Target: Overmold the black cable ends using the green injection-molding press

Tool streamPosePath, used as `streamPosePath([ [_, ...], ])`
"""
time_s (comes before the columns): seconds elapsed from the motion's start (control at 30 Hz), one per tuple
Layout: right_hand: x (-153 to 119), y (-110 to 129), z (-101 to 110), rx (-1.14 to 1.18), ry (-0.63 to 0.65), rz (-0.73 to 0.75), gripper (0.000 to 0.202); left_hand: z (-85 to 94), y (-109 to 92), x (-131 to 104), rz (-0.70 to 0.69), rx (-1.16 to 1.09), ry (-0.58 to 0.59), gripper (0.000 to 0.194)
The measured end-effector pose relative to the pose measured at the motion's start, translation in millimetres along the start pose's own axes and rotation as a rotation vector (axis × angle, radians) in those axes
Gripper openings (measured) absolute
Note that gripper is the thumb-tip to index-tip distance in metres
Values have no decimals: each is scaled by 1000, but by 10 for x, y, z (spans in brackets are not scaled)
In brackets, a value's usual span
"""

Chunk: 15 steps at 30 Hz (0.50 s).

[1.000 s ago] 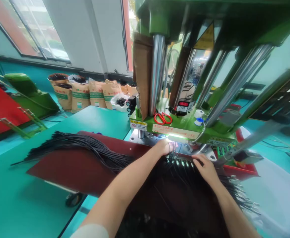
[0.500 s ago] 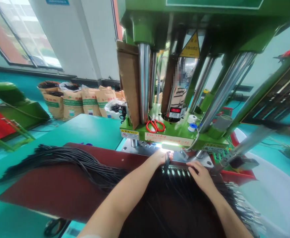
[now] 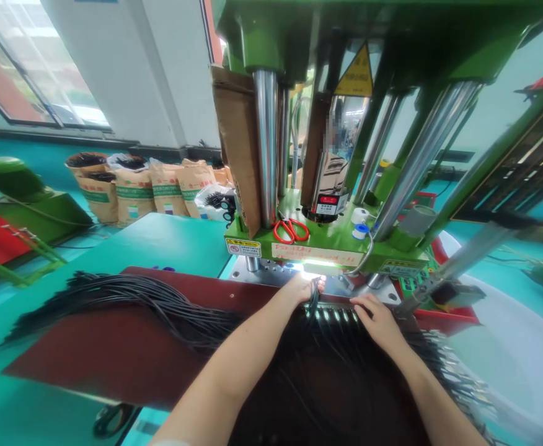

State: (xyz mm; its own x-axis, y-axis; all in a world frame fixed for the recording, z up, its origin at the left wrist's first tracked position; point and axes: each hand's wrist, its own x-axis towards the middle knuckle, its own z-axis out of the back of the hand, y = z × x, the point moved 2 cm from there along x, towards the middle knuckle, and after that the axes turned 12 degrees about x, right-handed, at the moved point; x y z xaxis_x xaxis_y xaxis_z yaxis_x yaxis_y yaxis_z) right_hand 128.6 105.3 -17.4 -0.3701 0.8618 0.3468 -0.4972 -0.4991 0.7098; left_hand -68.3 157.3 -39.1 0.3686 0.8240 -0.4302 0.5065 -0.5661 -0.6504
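Note:
My left hand [image 3: 305, 287] is closed around a small bundle of black cables [image 3: 315, 298] under the lit front of a green press [image 3: 271, 246]. The cables hang down from its fingers. Just below it, a row of shiny metal cable ends [image 3: 334, 314] lies along the edge of a dark strip, with black cables trailing toward me. At the right end of that row is my right hand [image 3: 377, 317], its fingers stretched out and its thumb apart; nothing shows in it. A thick bunch of black cables [image 3: 145, 303] lies on the brown-red board [image 3: 99, 365] to the left.
Red-handled scissors [image 3: 291, 231] and a blue-white tape roll [image 3: 360, 231] rest on the press ledge. More metal-tipped cables [image 3: 462, 371] hang at the right, beside a white tub [image 3: 522, 359]. Filled paper sacks [image 3: 134, 192] stand behind the green table [image 3: 173, 241].
The view has shifted slightly. My left hand keeps hold of the cables in nearly the same place, and my right hand stays by the right end of the row.

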Motion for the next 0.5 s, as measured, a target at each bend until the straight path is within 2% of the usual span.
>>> streamPosePath([
  [0.1,-7,16,2,2,4,0,23,-5,-10,-25,6,1,4,25],
  [0.23,-14,50,18,-7,3,-10,22,-38,-29,-82,-11,-6,16,11],
  [0.5,-22,16,4,-17,13,-15,22,-88,-55,-160,-43,-8,49,10],
])
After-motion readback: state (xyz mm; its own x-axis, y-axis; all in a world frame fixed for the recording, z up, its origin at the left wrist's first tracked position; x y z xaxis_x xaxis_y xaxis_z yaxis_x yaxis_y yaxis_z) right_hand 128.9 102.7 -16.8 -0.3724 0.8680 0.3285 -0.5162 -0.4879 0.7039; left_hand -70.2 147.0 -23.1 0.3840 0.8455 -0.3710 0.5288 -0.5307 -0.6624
